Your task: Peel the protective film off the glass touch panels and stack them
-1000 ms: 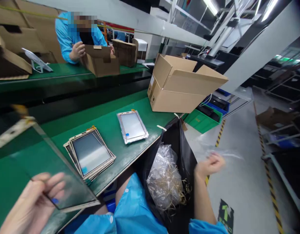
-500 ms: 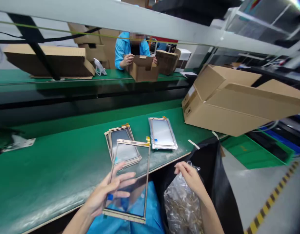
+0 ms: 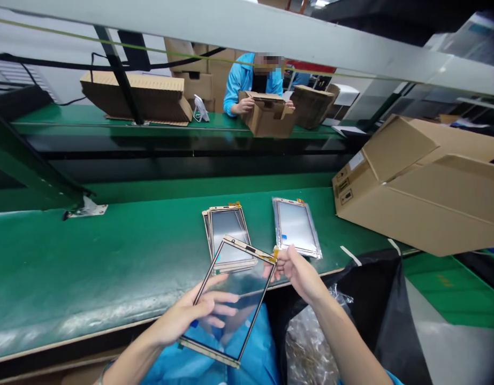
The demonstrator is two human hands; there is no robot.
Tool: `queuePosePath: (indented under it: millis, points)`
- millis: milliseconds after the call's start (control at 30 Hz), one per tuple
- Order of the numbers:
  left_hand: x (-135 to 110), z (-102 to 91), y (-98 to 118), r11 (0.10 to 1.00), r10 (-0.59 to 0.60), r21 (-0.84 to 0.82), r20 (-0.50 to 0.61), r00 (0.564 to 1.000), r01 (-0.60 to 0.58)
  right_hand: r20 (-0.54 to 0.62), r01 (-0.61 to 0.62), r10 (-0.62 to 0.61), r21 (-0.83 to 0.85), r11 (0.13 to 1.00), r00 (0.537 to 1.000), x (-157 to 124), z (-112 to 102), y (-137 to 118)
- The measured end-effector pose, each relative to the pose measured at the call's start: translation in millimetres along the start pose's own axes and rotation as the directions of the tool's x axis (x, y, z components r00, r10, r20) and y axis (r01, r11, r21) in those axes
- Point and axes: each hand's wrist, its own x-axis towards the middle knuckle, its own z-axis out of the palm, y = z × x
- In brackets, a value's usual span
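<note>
A clear glass panel (image 3: 247,286) with a tan border is held up over my lap. My left hand (image 3: 190,315) grips it from below, fingers spread behind the glass. My right hand (image 3: 297,270) pinches the panel's upper right corner beside its orange tab. On the green table beyond lie a stack of similar panels (image 3: 228,227) and a single wrapped panel (image 3: 295,227).
A large open cardboard box (image 3: 423,187) lies on its side at the right. A black bag (image 3: 375,310) with crumpled clear wrap (image 3: 311,342) hangs at the table edge. Across the conveyor a person in blue (image 3: 250,80) handles a carton (image 3: 268,115). Flat cartons (image 3: 138,96) lie at the far left.
My right hand came up from the bag and took the panel's upper right corner. The panel tilted and the view swung left.
</note>
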Motion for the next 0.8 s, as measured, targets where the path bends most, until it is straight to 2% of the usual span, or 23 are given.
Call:
queuePosePath:
  millis: [100,167,300,400,467,567,667,800]
  points:
    - [-1,-4.2,2,1.000,0.000,0.022,0.014,1.000,-0.001,0.014,-0.106,0.105,0.109,0.988,0.994,5,2,4]
    - [-2,-6.1,2,0.999,-0.007,0.044,0.017,1.000,0.006,0.030,-0.115,0.114,0.025,0.993,0.993,7,3,4]
    - [-4,-7.1,2,0.999,-0.009,0.044,-0.004,1.000,0.009,0.002,0.029,-0.029,-0.282,0.959,1.000,4,11,2]
    - [-7,-7.9,2,1.000,-0.006,0.021,-0.001,1.000,0.006,-0.088,0.132,-0.194,-0.466,0.875,0.977,0,17,10]
    - [-10,-10.0,3,0.999,-0.009,0.030,0.001,1.000,0.009,-0.095,0.185,-0.289,-0.571,0.800,0.953,-2,18,18]
    - [-17,-15.0,7,0.993,-0.025,0.114,0.022,0.999,0.022,0.056,0.277,-0.351,-0.735,0.619,0.935,-1,14,21]
    - [-23,-16.8,14,0.968,-0.071,0.246,0.051,0.996,0.057,0.225,0.410,-0.413,-0.798,0.442,0.882,2,18,7]
    - [-25,-11.6,23,0.918,-0.105,0.389,0.042,0.994,0.080,0.416,0.566,-0.418,-0.747,0.349,0.808,10,34,-22]
